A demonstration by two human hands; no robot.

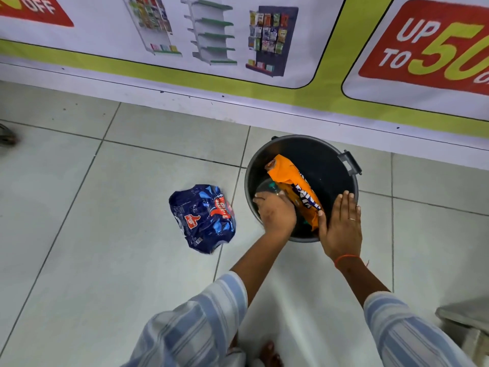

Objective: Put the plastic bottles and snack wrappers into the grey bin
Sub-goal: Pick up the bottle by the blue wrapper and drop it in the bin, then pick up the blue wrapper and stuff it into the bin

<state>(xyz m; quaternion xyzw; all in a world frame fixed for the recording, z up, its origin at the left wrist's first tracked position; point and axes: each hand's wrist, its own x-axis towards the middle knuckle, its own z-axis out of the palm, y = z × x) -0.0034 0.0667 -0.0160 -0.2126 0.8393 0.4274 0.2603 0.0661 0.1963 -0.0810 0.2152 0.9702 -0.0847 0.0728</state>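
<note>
Both hands push the orange wrapper (293, 189) into the grey bin (341, 165), left hand (275, 213) gripping it, right hand (341, 226) flat and released; next, I think, is the blue wrapper (202, 217) on the floor.

The left hand (275, 213) covers most of a clear plastic bottle (267, 186) inside the grey bin (330, 154); its fingers are hidden. The right hand (341, 226) hides the orange wrapper's (293, 186) lower end. At nine o'clock, a dark object (6, 135) is cut off. At four o'clock, a grey ledge (465, 313) is cropped.
</note>
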